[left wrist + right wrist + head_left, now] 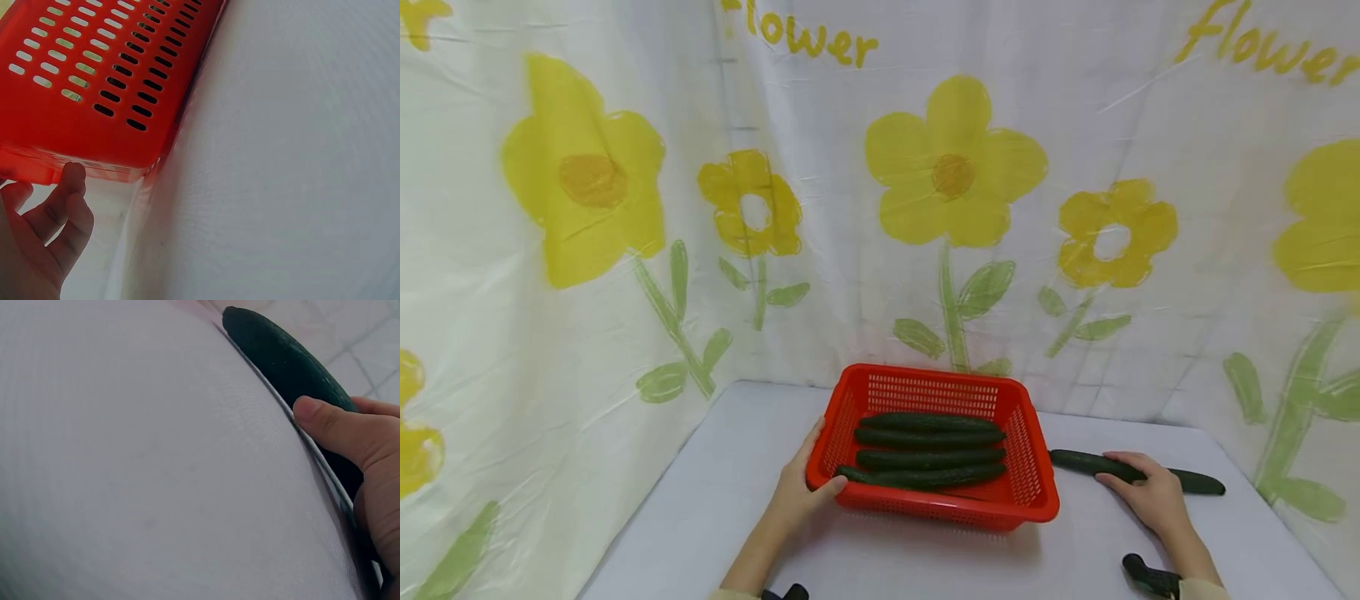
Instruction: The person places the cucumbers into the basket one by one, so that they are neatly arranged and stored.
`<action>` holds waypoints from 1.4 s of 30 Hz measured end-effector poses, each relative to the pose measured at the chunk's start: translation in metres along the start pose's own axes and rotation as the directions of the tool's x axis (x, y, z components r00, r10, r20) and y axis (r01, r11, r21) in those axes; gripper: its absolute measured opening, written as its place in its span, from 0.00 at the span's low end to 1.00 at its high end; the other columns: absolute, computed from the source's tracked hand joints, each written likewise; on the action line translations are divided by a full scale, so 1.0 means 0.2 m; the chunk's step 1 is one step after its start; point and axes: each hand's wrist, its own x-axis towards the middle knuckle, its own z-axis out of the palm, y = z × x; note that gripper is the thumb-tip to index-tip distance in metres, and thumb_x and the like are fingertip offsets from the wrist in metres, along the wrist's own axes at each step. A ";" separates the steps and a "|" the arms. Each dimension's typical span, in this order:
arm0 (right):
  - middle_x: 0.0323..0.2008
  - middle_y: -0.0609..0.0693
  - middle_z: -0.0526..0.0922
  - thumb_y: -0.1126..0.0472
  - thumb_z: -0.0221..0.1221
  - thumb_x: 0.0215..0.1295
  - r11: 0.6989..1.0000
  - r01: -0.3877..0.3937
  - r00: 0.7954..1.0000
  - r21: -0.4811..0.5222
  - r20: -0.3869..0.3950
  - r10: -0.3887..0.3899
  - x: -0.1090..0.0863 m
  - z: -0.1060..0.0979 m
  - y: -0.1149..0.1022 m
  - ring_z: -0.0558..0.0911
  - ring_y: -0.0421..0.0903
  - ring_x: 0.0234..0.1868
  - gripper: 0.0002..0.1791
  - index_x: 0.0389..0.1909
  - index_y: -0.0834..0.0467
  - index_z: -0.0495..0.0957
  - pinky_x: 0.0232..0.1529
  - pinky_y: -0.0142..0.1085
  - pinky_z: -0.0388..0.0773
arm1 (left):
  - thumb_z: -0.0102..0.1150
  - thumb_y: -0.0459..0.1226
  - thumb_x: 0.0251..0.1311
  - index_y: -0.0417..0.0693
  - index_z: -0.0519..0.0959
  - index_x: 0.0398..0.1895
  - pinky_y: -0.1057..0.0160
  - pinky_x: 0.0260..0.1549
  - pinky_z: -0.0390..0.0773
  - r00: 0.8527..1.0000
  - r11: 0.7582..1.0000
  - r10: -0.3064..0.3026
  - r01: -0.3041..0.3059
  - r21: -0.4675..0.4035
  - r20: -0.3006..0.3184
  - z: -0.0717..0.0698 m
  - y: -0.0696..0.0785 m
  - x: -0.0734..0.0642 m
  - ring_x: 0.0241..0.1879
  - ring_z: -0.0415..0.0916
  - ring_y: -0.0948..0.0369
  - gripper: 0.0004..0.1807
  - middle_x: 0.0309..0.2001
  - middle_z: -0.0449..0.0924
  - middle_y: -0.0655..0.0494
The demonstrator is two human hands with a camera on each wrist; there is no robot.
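A red plastic basket (940, 504) with slotted walls stands on the table, with several dark green cucumbers (928, 458) lying side by side in it. At its left end my left hand (799, 487) grips the rim, thumb over the near corner and fingers along the outer side. The left wrist view shows this hand (50, 231) at the basket's slotted wall (81, 119). To the right of the basket, a single cucumber (1198, 482) lies on the table. My right hand (1156, 498) holds it about the middle, with the thumb on the near side, also seen in the right wrist view.
The white table (700, 508) carries the basket and the loose cucumber. Behind it hangs a white curtain (835, 275) printed with yellow flowers. Dark wrist straps (1150, 577) show near both forearms.
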 end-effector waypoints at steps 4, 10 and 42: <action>0.48 0.59 0.90 0.57 0.83 0.49 0.999 -0.010 0.999 0.030 -0.039 0.011 -0.01 -0.03 -0.01 0.68 0.12 0.42 0.22 0.46 0.56 0.91 0.39 0.12 0.65 | 0.71 0.46 0.60 0.58 0.54 0.87 0.53 0.64 0.76 1.000 1.000 0.008 -0.008 -0.003 0.006 0.01 0.01 0.01 0.71 0.73 0.49 0.53 0.80 0.66 0.50; 0.47 0.60 0.90 0.63 0.84 0.46 0.997 0.008 0.995 0.070 -0.100 -0.001 0.00 -0.05 -0.06 0.68 0.10 0.41 0.23 0.46 0.59 0.92 0.37 0.13 0.69 | 0.71 0.46 0.60 0.57 0.55 0.86 0.57 0.62 0.77 1.000 1.000 -0.012 0.012 -0.021 0.001 0.02 0.01 0.00 0.70 0.74 0.49 0.52 0.79 0.67 0.50; 0.29 0.32 0.79 0.55 0.78 0.60 0.742 -0.412 0.872 0.529 -0.006 0.489 0.13 -0.13 -0.38 0.70 0.37 0.17 0.30 0.64 0.55 0.85 0.19 0.29 0.67 | 0.71 0.46 0.61 0.59 0.55 0.87 0.61 0.59 0.78 1.000 1.000 -0.019 0.019 -0.022 -0.007 0.01 0.02 0.00 0.69 0.74 0.48 0.52 0.79 0.67 0.49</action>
